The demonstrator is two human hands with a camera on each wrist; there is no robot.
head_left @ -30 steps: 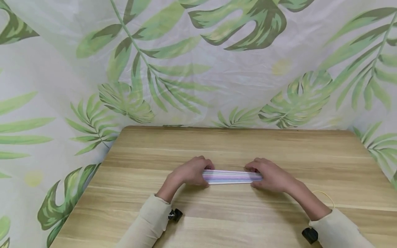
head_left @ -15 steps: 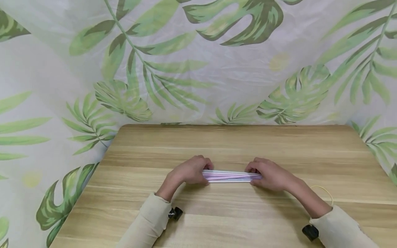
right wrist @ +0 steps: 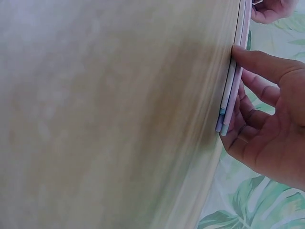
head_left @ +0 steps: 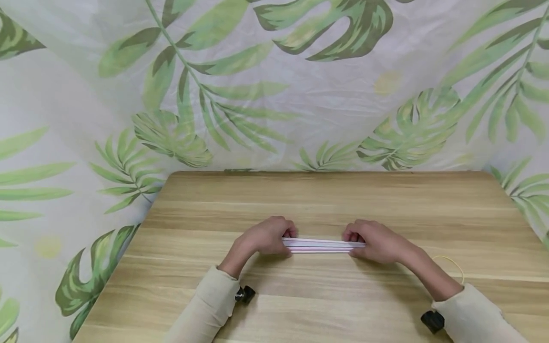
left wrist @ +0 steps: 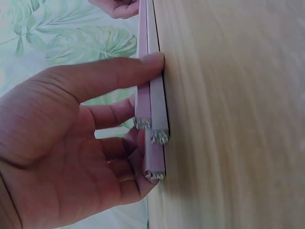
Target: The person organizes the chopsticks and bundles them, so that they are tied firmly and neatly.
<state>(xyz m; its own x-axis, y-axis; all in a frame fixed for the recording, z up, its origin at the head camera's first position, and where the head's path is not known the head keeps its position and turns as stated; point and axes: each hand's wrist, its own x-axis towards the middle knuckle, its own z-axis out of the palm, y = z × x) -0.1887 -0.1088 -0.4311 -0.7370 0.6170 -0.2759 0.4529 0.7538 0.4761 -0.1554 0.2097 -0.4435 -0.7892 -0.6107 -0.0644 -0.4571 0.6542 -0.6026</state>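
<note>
A small bundle of slim, straight pastel sticks (head_left: 319,246), white, pink and lilac, lies crosswise low over the table, held at both ends. My left hand (head_left: 267,237) grips the left end, thumb on the near side and fingers on the far side. In the left wrist view, the stick ends (left wrist: 159,137) look grey and sparkly and stand unevenly. My right hand (head_left: 379,241) grips the other end the same way. Seen from the right wrist, the tips (right wrist: 222,128) there are teal and purple, slightly staggered. What kind of sticks they are cannot be told.
The wood-grain table (head_left: 309,305) stretches around both hands. Behind it hangs a leaf-print cloth (head_left: 240,95). Black wrist cameras (head_left: 432,322) sit at both sleeves, and a yellow loop (head_left: 452,264) shows at the right wrist.
The sticks between my hands have shifted against each other; the blue and purple ones are less visible and the bundle looks narrower. Both hands stay in nearly the same place.
</note>
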